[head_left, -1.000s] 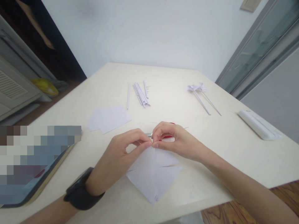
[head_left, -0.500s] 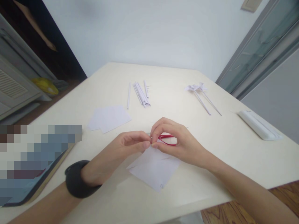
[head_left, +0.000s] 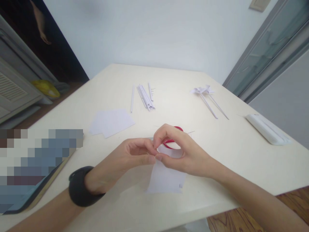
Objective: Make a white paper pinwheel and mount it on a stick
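Note:
A white sheet of paper (head_left: 166, 178) hangs from my fingertips near the table's front, with a small notch or fold at its lower right corner. My left hand (head_left: 140, 153), a black band on its wrist, is closed in a pinch at the upper edge of the sheet. Touching it fingertip to fingertip, my right hand (head_left: 175, 148) pinches the same edge, its thumb in front. The exact spot they grip is partly covered by the fingers. Red-handled scissors (head_left: 169, 144) lie on the table behind my right hand, partly hidden by it.
Several rolled paper sticks (head_left: 146, 97) lie at the back middle. Loose paper sheets (head_left: 112, 122) are to the left. Two paper pinwheels (head_left: 205, 93) and a white case (head_left: 266, 129) lie right. A blurred-out flat object (head_left: 36, 174) covers the left edge. A person's arm (head_left: 40, 22) shows far left.
The sheet has turned between my fingers, its lower edge now nearly level. My fingertips have dropped slightly, and more of the scissors' red handles shows. The person's arm at far left has shifted.

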`<move>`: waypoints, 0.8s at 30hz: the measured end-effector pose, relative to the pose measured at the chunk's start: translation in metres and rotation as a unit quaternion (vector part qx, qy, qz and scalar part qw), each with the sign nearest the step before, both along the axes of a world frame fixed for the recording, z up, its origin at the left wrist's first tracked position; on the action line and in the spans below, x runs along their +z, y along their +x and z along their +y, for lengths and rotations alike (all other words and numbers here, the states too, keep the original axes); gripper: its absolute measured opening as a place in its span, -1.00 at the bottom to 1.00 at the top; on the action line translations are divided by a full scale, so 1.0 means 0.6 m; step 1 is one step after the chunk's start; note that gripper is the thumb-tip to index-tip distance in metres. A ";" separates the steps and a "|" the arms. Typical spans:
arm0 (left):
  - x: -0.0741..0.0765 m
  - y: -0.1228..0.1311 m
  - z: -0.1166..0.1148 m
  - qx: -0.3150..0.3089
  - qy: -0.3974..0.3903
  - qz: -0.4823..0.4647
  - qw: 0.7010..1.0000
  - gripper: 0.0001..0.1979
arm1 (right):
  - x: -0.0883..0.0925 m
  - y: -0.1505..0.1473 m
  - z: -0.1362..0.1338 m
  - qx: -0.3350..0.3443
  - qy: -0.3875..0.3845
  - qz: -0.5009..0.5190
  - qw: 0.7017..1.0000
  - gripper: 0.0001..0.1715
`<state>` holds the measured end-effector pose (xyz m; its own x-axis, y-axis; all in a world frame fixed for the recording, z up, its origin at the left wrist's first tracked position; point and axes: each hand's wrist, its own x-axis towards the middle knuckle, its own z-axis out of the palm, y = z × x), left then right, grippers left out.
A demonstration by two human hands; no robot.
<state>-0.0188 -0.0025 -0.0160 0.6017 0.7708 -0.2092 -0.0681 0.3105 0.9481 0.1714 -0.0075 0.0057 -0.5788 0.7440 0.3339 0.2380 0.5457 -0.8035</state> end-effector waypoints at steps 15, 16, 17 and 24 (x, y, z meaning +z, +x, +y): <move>-0.004 -0.010 0.007 0.015 0.046 0.044 0.998 -0.83 | -0.001 0.000 0.004 -0.015 -0.026 0.020 0.999 -0.83; -0.004 -0.011 0.008 0.012 0.054 0.049 0.997 -0.83 | -0.001 0.002 0.005 -0.020 -0.038 0.027 0.999 -0.84; -0.003 -0.012 0.008 0.009 0.068 0.050 0.996 -0.83 | -0.001 0.003 0.007 -0.026 -0.049 0.034 0.998 -0.87; 0.006 -0.010 0.007 0.022 0.129 0.052 0.990 -0.83 | 0.003 0.014 0.019 -0.069 -0.092 0.021 0.993 -0.92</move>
<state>-0.0246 0.0020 -0.0125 0.5520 0.8317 -0.0602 0.0258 0.0551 0.9981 0.1799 0.0038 0.0072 -0.4562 0.8656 0.2064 0.2642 0.3532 -0.8975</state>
